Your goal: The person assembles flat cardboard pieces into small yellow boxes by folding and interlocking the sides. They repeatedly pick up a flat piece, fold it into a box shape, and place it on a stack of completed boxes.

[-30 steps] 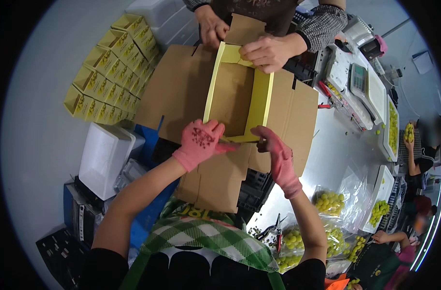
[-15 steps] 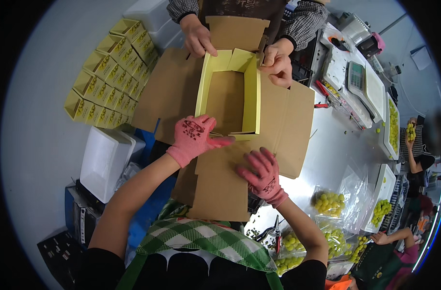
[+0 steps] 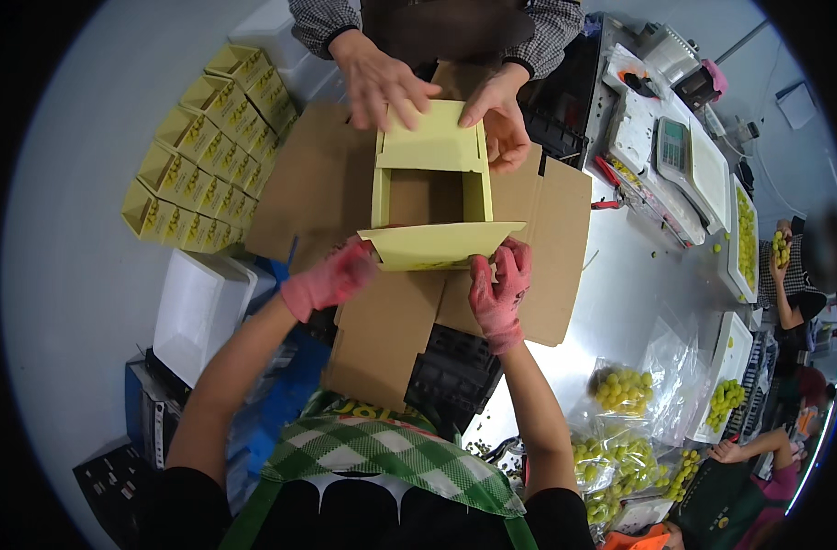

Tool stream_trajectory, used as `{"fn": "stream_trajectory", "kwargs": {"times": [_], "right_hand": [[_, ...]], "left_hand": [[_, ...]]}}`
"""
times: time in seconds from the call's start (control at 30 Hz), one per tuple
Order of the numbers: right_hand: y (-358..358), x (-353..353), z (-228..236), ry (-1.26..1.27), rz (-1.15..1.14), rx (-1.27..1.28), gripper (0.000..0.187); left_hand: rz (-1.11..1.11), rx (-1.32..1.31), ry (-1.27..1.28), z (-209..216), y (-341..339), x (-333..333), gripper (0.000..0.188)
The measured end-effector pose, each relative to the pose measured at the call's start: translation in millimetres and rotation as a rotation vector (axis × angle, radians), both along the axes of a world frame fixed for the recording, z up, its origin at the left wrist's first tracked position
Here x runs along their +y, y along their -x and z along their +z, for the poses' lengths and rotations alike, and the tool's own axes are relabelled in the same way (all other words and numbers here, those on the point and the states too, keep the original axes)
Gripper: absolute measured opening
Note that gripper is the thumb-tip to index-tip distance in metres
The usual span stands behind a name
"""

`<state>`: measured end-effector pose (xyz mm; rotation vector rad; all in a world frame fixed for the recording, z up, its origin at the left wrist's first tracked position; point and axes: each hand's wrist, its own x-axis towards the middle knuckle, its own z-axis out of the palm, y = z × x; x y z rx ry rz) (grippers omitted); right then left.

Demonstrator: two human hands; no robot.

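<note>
A pale yellow cardboard box stands on top of a larger opened brown carton. Its near flap is tilted up toward me. Fingers of my right hand, in a pink glove, are closed on this flap's right end. At the flap's left end is my left hand, also gloved in pink; motion blur and the flap hide how its fingers close. Across from me, a co-worker's two bare hands are at the far flap, which lies folded inward over the box.
Stacked yellow boxes with grape pictures stand at the far left, above a white foam bin. On the metal table at right are bagged green grapes, a scale and red-handled clippers. A black crate sits below the carton.
The near and far flaps of the yellow box have come up and over its opening. My right hand has closed on the near flap; the brown carton's near flap has shifted left.
</note>
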<state>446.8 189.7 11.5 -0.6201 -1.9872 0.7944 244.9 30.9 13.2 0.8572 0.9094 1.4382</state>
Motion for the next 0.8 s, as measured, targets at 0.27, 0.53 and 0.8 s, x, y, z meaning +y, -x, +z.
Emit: {"fn": "stream_trajectory", "kwargs": {"times": [0.27, 0.53, 0.8], "right_hand": [[1.3, 12.6, 11.1, -0.211, 0.014, -0.077, 0.074], [3.5, 50.7, 51.6, -0.65, 0.434, -0.629, 0.078], [14.0, 65.2, 44.3, -0.635, 0.666, -0.591, 0.052]], "left_hand": [[0.779, 0.621, 0.101, 7.8, -44.9, 39.4, 0.042], [0.747, 1.258, -0.04, 7.2, -44.7, 40.0, 0.04], [-0.241, 2.109, 0.245, 68.2, -26.0, 44.6, 0.035]]}}
